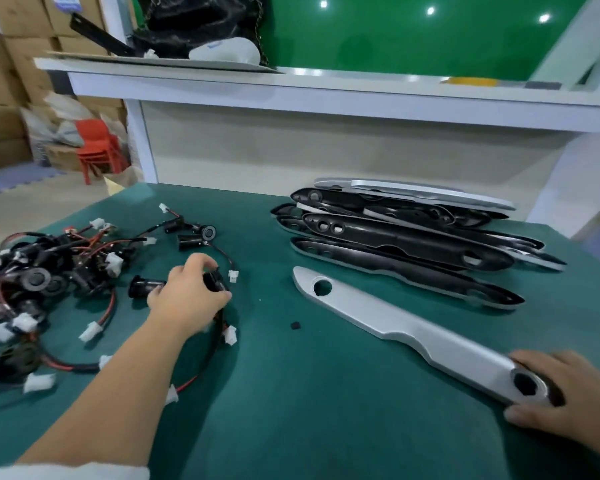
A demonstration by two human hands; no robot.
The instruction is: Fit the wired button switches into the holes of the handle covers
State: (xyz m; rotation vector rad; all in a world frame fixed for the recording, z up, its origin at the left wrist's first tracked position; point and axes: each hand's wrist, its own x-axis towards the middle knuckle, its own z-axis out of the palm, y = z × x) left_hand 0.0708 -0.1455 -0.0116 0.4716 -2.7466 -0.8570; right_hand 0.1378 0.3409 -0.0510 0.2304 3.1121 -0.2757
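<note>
A silver handle cover (pixel 388 320) lies diagonally on the green table, with an open round hole at its far end and a black-lined hole at its near end. My right hand (pixel 565 396) grips that near end, fingers curled round it. My left hand (pixel 187 292) pinches a black wired button switch (pixel 215 282) just right of a tangled heap of switches (pixel 39 275) with red and black wires and white plugs. Further loose switches (pixel 194 233) lie beyond my left hand.
A stack of several black and silver handle covers (pixel 406 233) lies at the back right of the green table (pixel 291 393). A small black bit (pixel 294 325) sits between my hands. Behind the table stands a white bench frame; a red stool (pixel 96 147) is at far left.
</note>
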